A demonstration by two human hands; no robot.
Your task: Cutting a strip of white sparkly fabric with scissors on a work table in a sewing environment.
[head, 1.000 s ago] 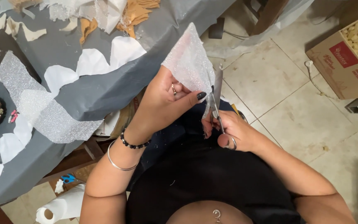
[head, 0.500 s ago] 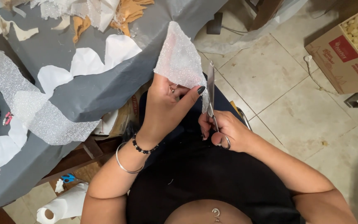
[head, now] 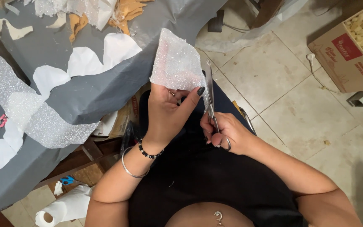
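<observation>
Scissors (head: 212, 101) now farther up the sheet edge vs 0.5 s ago | L hand (head: 171, 113) fingers pinch glitter sheet (head: 176, 63) over lap, beside grey-covered counter (head: 89, 94) | R hand (head: 225, 132) fingers in scissor loops, blades along sheet's right edge | cardboard box (head: 347, 50) on floor, well apart

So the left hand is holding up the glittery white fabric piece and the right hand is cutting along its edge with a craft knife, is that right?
Not quite. In the head view the right hand works a pair of scissors, not a craft knife. The left hand does hold up the glittery white fabric piece, and the blades run along its edge.
</observation>
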